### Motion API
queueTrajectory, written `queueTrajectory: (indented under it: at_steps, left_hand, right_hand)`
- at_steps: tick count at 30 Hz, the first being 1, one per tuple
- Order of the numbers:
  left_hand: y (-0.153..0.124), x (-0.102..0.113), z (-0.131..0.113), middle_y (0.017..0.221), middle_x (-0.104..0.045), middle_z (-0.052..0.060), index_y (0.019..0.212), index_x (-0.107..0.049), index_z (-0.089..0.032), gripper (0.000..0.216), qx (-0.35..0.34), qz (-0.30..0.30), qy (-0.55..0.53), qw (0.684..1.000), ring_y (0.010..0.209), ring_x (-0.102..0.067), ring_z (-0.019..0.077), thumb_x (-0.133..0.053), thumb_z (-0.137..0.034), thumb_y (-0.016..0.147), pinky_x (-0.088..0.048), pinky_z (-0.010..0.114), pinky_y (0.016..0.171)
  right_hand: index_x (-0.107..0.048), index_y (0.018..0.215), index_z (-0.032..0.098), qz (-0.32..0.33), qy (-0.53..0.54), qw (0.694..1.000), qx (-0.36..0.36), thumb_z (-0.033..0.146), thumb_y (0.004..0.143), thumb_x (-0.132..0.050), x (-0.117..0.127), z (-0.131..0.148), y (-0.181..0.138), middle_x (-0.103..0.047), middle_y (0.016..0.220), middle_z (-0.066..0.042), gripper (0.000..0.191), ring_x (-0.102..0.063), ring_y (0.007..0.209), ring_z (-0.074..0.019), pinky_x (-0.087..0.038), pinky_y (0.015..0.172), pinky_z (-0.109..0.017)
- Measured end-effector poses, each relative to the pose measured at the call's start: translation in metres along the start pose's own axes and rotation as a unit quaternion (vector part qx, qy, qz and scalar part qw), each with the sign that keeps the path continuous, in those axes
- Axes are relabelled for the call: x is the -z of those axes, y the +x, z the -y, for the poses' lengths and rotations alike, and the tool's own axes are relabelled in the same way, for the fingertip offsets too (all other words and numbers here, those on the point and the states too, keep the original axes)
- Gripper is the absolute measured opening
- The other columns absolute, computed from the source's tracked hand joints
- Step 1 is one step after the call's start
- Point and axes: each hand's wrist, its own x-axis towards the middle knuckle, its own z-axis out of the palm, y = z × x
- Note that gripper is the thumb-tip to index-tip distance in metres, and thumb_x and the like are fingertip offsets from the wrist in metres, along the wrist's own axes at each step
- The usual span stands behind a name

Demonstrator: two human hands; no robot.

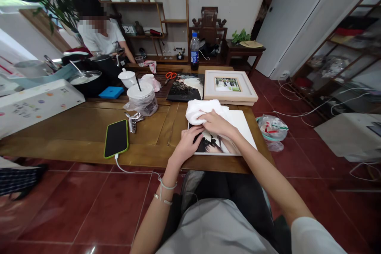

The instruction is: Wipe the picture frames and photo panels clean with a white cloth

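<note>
A photo panel [244,131] with a white area and a dark picture lies flat near the table's front right edge. My right hand [218,123] presses a bunched white cloth [205,110] onto its upper left part, fingers curled on the fabric. My left hand [187,143] rests at the panel's left edge, fingers stretched toward the cloth and thumb apart; its fingertips lie close beside my right hand. Behind the panel are a light framed photo [250,87] and a dark photo print [178,88].
A charging phone [116,139], a bagged cup [139,101], a blue box [111,92] and orange scissors [170,76] occupy the wooden table [89,123]. A bottle [194,53] stands at the back. Another person [102,37] sits at the far left. A bagged bin [272,127] is on the floor.
</note>
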Motion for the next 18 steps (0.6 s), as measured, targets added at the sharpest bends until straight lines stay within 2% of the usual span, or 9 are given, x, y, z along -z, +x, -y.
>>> queueTrajectory:
  at_steps: [4,8,11,13,16,18]
  left_hand:
    - [-0.001,0.000,-0.001,0.128,-0.059,0.008,0.119,-0.060,-0.024,0.031,-0.003,-0.004,0.005,1.000,0.120,-0.053,0.0243,-0.045,-0.023,0.092,-0.039,0.043,0.100]
    - [0.000,-0.002,0.002,0.131,-0.057,0.007,0.121,-0.059,-0.024,0.033,-0.012,0.000,-0.008,1.000,0.125,-0.049,0.0234,-0.045,-0.021,0.091,-0.039,0.043,0.102]
    - [0.000,-0.003,0.004,0.130,-0.058,0.008,0.121,-0.059,-0.024,0.033,-0.013,-0.005,-0.014,1.000,0.126,-0.049,0.0233,-0.046,-0.021,0.091,-0.038,0.044,0.104]
    - [0.001,-0.004,0.005,0.130,-0.058,0.008,0.120,-0.060,-0.023,0.033,-0.014,-0.009,-0.016,1.000,0.125,-0.049,0.0234,-0.047,-0.020,0.090,-0.039,0.044,0.103]
    - [0.000,-0.004,0.005,0.129,-0.059,0.007,0.119,-0.061,-0.022,0.032,-0.013,-0.014,-0.014,1.000,0.125,-0.050,0.0231,-0.048,-0.020,0.090,-0.040,0.043,0.103]
    - [0.000,-0.004,0.005,0.130,-0.059,0.007,0.119,-0.061,-0.022,0.032,-0.012,-0.014,-0.012,1.000,0.124,-0.050,0.0226,-0.048,-0.019,0.090,-0.040,0.042,0.103]
  right_hand:
    - [-0.069,0.099,0.022,-0.026,0.005,1.000,-0.015,0.006,0.066,-0.037,0.006,-0.018,-0.025,-0.066,0.119,-0.005,0.048,-0.050,0.122,-0.0277,-0.014,0.108,-0.057]
    - [-0.067,0.104,0.021,-0.046,-0.016,0.996,-0.076,0.009,0.068,-0.038,0.015,-0.044,-0.063,-0.066,0.118,-0.005,0.047,-0.052,0.119,-0.0277,-0.014,0.110,-0.056]
    - [-0.065,0.107,0.017,-0.078,-0.069,0.985,-0.135,0.012,0.073,-0.038,0.024,-0.063,-0.090,-0.065,0.119,-0.008,0.044,-0.053,0.117,-0.0278,-0.025,0.108,-0.051]
    - [-0.066,0.104,0.016,-0.107,-0.105,0.977,-0.151,0.015,0.074,-0.042,0.032,-0.072,-0.105,-0.067,0.114,-0.010,0.038,-0.057,0.111,-0.0294,-0.038,0.100,-0.046]
    - [-0.067,0.090,0.016,-0.191,-0.170,0.951,-0.174,0.015,0.071,-0.048,0.043,-0.077,-0.120,-0.071,0.096,-0.012,0.027,-0.065,0.092,-0.0304,-0.050,0.081,-0.040]
    - [-0.068,0.088,0.015,-0.255,-0.219,0.926,-0.170,0.009,0.069,-0.048,0.045,-0.073,-0.122,-0.070,0.101,-0.014,0.028,-0.064,0.094,-0.0313,-0.050,0.082,-0.042]
